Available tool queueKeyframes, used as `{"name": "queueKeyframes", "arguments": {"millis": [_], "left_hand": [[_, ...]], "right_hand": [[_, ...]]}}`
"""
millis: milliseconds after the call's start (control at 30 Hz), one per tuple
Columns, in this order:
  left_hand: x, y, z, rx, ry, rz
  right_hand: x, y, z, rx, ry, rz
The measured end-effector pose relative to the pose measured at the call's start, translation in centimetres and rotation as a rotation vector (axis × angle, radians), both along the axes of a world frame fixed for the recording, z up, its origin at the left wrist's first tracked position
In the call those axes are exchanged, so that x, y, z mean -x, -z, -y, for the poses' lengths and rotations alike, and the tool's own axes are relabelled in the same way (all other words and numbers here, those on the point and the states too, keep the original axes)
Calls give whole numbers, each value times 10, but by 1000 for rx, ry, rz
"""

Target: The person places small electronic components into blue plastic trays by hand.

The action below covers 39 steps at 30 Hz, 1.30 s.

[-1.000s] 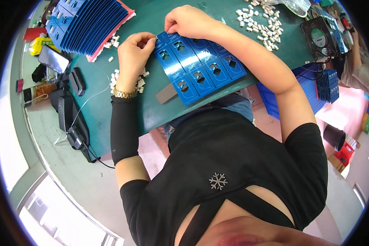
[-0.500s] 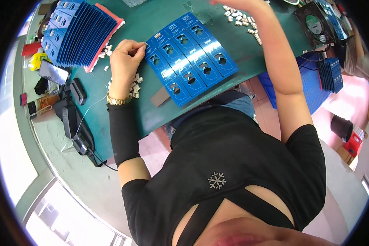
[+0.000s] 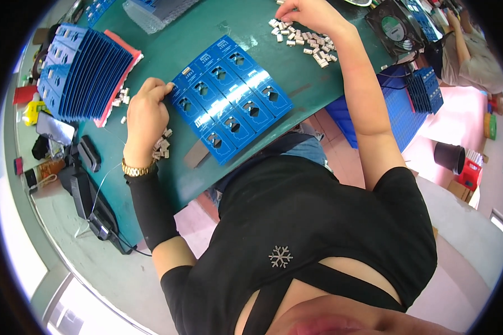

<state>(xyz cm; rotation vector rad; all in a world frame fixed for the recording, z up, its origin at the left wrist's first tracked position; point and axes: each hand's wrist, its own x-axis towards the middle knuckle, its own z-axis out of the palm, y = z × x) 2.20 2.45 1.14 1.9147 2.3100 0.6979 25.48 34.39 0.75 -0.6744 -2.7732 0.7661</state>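
Observation:
A blue circuit board panel [image 3: 246, 84] with rows of dark cut-outs lies in front of me on the green table. At its far left edge sits one small white connector [image 3: 185, 71]. My left hand [image 3: 149, 111] is closed, its fingertips pinching the panel's left corner. Stretched to the far right, my right hand [image 3: 313, 15] has its thumb and fingers drawn together at a pile of small white connectors [image 3: 307, 39]. What lies between those fingertips is too small to make out. More white connectors [image 3: 162, 146] lie beside my left wrist.
Blue boards [image 3: 84, 75] stand in a fanned row on a pink-edged pad at the left. Clear plastic wrap [image 3: 151, 17] lies at the back. A black fan [image 3: 394, 30] stands at the far right. Phone [image 3: 56, 129] and black cables edge the table's left side.
My right hand has come into view, its fingers lowered to the connector pile. The whole view has shifted; my left hand stays at the panel's corner.

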Motion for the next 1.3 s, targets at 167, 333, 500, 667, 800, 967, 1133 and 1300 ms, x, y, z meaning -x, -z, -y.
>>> {"name": "queueKeyframes", "arguments": {"millis": [167, 333, 500, 667, 800, 967, 1133, 1300], "left_hand": [[7, 18, 4, -138, -37, 88], [-4, 11, 10, -130, -47, -14], [39, 10, 27, -182, -405, -10], [58, 18, 31, 0, -599, -54], [57, 25, 33, -41, -504, -185], [53, 32, 27, -35, -403, -268], [49, 28, 25, -44, -425, -231], [54, 28, 25, -24, -411, -213]], "right_hand": [[1, 6, -2, 140, 119, -88], [2, 33, -17, -55, 2, -100], [0, 36, -28, 185, 12, -124], [32, 8, 11, 30, -118, -275], [87, -5, 78, 14, -371, -387], [110, 14, 91, 54, -440, -164], [108, 19, 95, 37, -412, -182], [111, 20, 89, 37, -444, -172]]}}
